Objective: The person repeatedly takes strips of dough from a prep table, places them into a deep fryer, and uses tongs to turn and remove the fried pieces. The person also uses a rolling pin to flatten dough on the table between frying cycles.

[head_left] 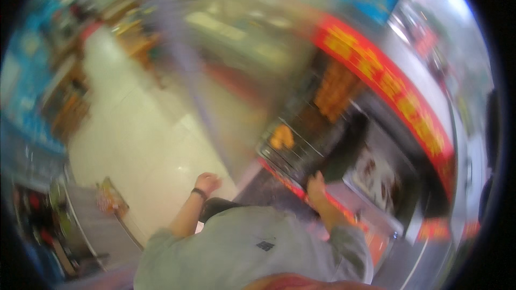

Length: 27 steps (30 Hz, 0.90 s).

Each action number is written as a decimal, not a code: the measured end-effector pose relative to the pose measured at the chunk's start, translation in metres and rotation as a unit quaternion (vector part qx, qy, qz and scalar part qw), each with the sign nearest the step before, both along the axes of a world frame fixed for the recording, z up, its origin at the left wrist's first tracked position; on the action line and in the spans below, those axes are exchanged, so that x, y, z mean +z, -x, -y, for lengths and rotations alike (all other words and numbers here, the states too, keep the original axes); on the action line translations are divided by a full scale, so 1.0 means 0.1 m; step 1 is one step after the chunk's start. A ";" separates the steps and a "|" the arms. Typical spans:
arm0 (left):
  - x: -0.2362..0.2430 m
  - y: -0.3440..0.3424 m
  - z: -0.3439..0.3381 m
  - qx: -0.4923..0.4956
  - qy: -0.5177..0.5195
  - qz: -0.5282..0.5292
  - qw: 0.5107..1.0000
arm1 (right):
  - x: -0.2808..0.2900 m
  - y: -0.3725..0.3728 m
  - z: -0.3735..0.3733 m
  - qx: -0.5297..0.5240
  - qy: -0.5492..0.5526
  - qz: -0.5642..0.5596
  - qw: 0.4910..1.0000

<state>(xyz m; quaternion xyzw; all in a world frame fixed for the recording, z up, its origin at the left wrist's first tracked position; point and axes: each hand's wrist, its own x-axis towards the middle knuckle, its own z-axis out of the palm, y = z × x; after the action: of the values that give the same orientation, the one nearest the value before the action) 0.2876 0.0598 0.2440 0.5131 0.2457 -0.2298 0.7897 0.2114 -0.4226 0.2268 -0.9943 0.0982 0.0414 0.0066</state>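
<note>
The whole picture is smeared by motion. My left hand [207, 182], with a black band at the wrist, hangs over the pale tiled floor [145, 145] with its fingers curled and nothing in it. My right hand [316, 181] reaches forward and rests on the front edge of a dark wire shelf [301, 147], its fingers bent over the edge. Orange packaged goods [282, 137] lie on that shelf, and more orange packs [336, 88] are stacked on the level above. Grey sleeves cover both upper arms.
A red banner with yellow marks [392, 88] runs along the top of the shelf unit. A red price strip [290, 185] lines the shelf front. Shelves of goods [64, 102] stand at the far left, and a low rack [110, 198] at the lower left.
</note>
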 end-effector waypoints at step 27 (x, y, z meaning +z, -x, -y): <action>0.65 -2.19 -2.43 -0.201 -0.027 0.035 0.979 | 1.17 -3.11 -5.45 0.205 -0.538 -0.160 0.802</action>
<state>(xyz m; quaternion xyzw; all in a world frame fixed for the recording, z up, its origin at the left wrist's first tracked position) 0.5062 0.3032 0.3093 0.5810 0.1162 -0.3592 0.7210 0.5222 0.1220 0.3440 -0.8071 -0.1468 0.2461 0.5163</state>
